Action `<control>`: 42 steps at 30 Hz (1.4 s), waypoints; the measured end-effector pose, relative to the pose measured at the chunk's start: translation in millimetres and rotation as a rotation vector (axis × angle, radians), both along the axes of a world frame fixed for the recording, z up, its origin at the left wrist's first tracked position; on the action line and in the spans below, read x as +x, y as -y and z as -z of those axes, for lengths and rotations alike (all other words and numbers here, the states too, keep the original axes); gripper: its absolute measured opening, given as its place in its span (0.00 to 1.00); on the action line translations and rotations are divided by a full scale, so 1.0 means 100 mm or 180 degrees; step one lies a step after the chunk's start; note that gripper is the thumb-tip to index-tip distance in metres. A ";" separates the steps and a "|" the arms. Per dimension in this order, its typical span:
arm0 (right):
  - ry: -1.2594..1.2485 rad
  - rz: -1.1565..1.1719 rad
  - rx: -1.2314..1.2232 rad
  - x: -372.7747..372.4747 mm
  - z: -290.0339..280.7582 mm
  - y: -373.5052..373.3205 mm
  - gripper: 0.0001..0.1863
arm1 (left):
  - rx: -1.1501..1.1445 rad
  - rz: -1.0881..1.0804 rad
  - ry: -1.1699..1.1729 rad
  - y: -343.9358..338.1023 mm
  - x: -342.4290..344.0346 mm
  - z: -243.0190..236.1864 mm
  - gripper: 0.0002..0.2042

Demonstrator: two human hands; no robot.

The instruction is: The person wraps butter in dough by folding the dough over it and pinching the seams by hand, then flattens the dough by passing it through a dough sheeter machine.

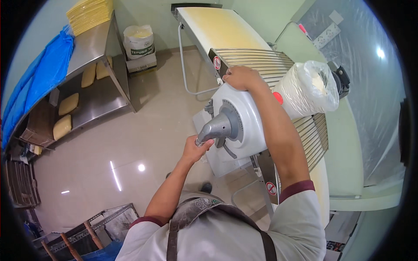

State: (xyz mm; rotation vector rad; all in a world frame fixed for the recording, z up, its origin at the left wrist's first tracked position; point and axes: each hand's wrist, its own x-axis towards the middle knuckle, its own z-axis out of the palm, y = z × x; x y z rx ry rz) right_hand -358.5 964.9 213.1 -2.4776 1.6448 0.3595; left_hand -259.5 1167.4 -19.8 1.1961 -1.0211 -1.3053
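A dough sheeter stands in front of me, with a white rounded housing (252, 126) on its near side. From the housing's grey dial juts a thick metal lever handle (215, 128). My left hand (196, 150) is closed round the lower end of this handle, thumb on top. At the far edge of the housing, beside the rod guard (257, 58), my right hand (240, 78) has its fingers curled down; what they hold is hidden. A plastic-lined tub (309, 89) of white powder sits on the machine, just right of my right forearm.
The sheeter's pale belt (226, 26) runs away at the far end. Leftward, a steel table (91, 48) carries yellow sheets and a blue cover, with dough slabs (69, 104) on its lower shelf. A flour sack (139, 41) stands by the wall. A metal rack (93, 228) is at lower left.
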 end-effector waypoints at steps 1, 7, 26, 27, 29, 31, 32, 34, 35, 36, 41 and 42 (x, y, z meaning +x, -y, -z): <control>-0.0040 0.0010 -0.0013 0.01 0.02 0.09 0.25 | 0.0071 0.0023 0.0090 0.01 -0.01 -0.04 0.17; -0.0108 0.0267 0.0195 0.04 0.09 0.36 0.28 | -0.0115 0.0040 0.0168 -0.01 0.00 -0.02 0.17; -0.0277 0.0332 0.0186 -0.05 0.26 0.55 0.29 | -0.0199 -0.0184 0.0435 0.02 -0.04 -0.01 0.17; -0.0294 0.0221 0.0115 -0.05 0.25 0.54 0.30 | -0.0445 -0.0228 0.0522 0.02 -0.02 0.03 0.16; -0.0338 0.0346 0.0116 -0.03 0.25 0.54 0.29 | -0.0694 -0.0259 0.0590 0.07 0.06 0.03 0.16; -0.0373 0.0465 0.0118 0.01 0.23 0.50 0.29 | -0.1212 -0.0002 0.0743 0.19 0.19 0.03 0.15; -0.0163 0.0526 -0.0026 0.02 0.20 0.45 0.29 | -0.1219 0.0001 0.0737 0.19 0.20 0.07 0.15; 0.0086 0.0614 -0.0191 0.02 0.17 0.38 0.29 | -0.1009 0.0024 0.0742 0.18 0.19 0.12 0.16; 0.0298 0.0460 -0.0316 -0.01 0.16 0.36 0.29 | -0.1039 0.0057 0.0777 0.18 0.18 0.11 0.16; 0.0514 0.0314 -0.0450 -0.05 0.14 0.34 0.29 | -0.1014 -0.0024 0.0736 0.19 0.17 0.09 0.15; 0.1031 -0.0072 -0.0670 -0.16 0.13 0.01 0.27 | -0.0989 0.0087 0.0560 0.24 0.14 0.25 0.15; 0.1086 -0.0230 -0.0733 -0.16 0.13 -0.12 0.27 | -0.0955 -0.0054 0.0517 0.23 0.17 0.36 0.16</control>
